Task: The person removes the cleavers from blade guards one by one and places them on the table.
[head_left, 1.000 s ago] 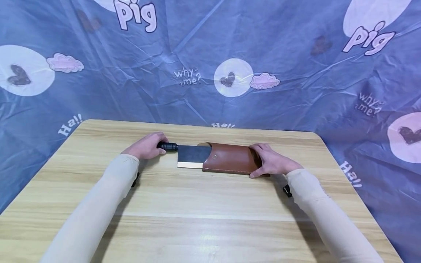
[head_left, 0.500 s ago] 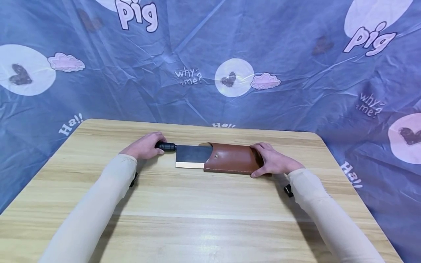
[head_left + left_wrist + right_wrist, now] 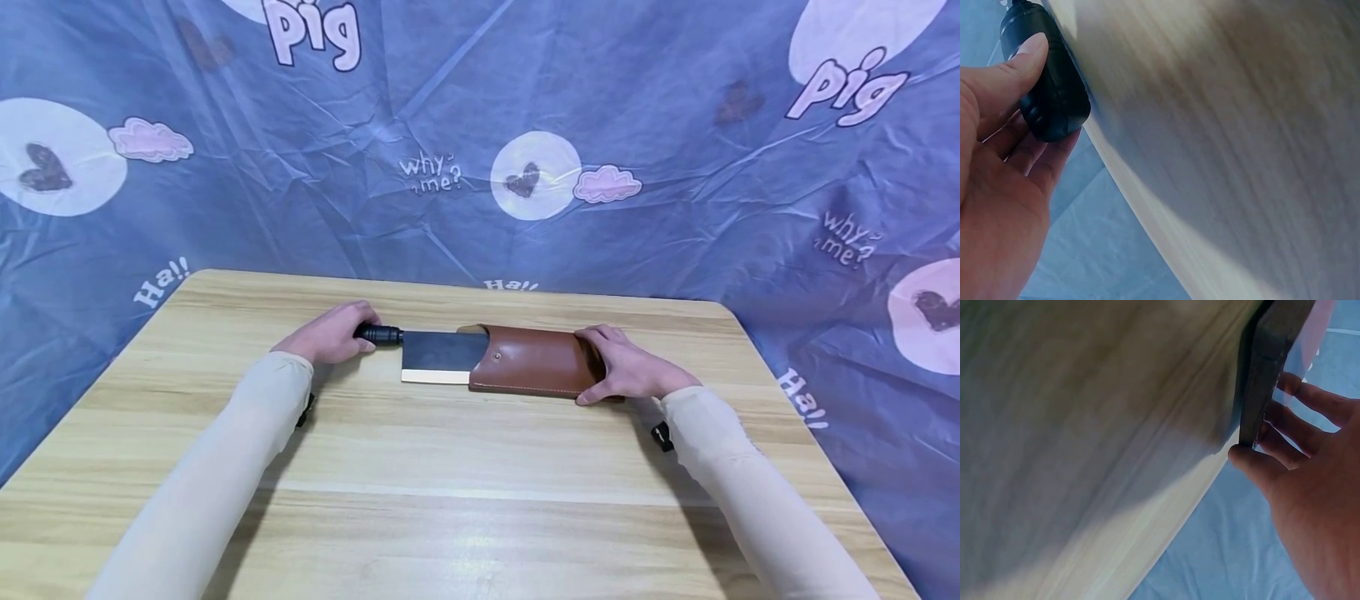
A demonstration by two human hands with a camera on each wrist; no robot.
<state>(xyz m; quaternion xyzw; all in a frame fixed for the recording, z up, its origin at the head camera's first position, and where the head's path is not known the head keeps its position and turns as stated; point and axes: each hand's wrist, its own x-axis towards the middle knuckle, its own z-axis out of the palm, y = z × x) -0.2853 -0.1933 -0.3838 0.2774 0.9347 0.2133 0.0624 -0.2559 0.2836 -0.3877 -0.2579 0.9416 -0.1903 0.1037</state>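
A cleaver (image 3: 438, 352) with a dark blade and a pale strip along its edge lies on the table, its front part hidden inside a brown leather sheath (image 3: 528, 362). My left hand (image 3: 332, 335) pinches the black handle (image 3: 381, 335); in the left wrist view the thumb lies across the handle (image 3: 1054, 87) with fingers beneath. At the sheath's right end, my right hand (image 3: 628, 367) grips it, thumb at the near edge and fingers at the far side. The right wrist view shows the sheath's dark end (image 3: 1263, 375) between thumb and fingers.
The light wooden table (image 3: 480, 483) extends toward me and to both sides. Behind it hangs a blue printed cloth (image 3: 360, 200), which also runs down along the table's left and right edges.
The sheath and my right hand have shifted slightly to the right, and my left hand with the cleaver slightly left. A little more of the blade shows outside the sheath.
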